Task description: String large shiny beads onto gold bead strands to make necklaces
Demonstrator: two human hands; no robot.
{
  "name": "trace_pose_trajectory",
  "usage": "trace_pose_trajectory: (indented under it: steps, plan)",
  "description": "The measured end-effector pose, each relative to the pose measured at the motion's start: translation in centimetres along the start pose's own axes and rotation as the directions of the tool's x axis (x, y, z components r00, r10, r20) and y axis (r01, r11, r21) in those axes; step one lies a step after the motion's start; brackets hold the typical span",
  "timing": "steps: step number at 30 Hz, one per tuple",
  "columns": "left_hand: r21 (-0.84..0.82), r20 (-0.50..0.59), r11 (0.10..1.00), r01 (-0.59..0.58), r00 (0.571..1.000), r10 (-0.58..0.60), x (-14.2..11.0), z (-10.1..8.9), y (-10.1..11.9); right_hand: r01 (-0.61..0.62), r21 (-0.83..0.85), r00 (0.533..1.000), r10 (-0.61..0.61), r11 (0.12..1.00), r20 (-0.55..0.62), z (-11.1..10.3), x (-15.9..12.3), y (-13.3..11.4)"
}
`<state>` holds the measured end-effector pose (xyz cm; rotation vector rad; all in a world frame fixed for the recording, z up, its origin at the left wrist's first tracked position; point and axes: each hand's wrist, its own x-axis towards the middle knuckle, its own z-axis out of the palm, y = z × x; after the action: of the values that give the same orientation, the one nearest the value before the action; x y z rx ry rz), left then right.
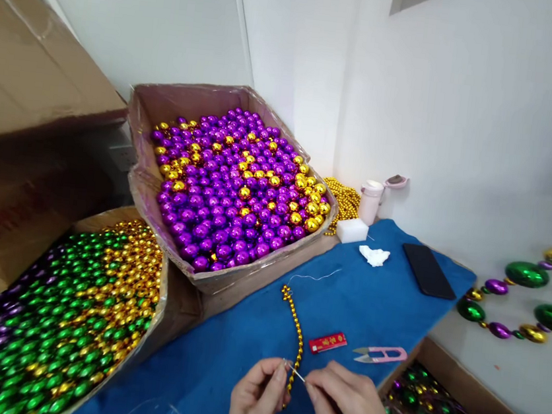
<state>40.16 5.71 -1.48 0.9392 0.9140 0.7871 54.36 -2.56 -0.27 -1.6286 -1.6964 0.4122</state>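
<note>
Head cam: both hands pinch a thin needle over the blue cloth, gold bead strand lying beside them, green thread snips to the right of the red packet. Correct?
One error: the thread snips are pink, not green, as the head view shows. The rest holds: the left hand and right hand pinch a thin metal needle over the blue cloth, the gold bead strand lies beside them, and the snips lie right of the small red packet.

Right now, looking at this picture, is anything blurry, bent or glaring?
Head view: even bright light; the shiny purple and gold plastic balls in the open cardboard box show small white glints; walls and box edges bow as through a wide lens; the large green, purple and gold bead garland at far right and both hands, left, right, look soft.
</note>
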Motion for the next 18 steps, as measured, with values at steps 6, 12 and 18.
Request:
trace_pose_trajectory:
  steps: [6, 12, 18]
  plan:
    - [0.026, -0.013, 0.999, -0.030, 0.999, 0.031, -0.23, 0.10, 0.20, 0.002, -0.002, 1.000, -0.002, 1.000, 0.005, 0.23, -0.14, -0.04]
    - [0.114, -0.038, 0.988, -0.103, 0.993, 0.108, -0.24, 0.34, 0.31, -0.021, -0.005, 1.000, 0.021, 1.000, 0.017, 0.28, -0.21, -0.09]
    - [0.162, -0.055, 0.976, -0.149, 0.986, 0.160, -0.08, 0.31, 0.22, -0.010, -0.018, 1.000, 0.011, 1.000, 0.020, 0.18, -0.15, -0.10]
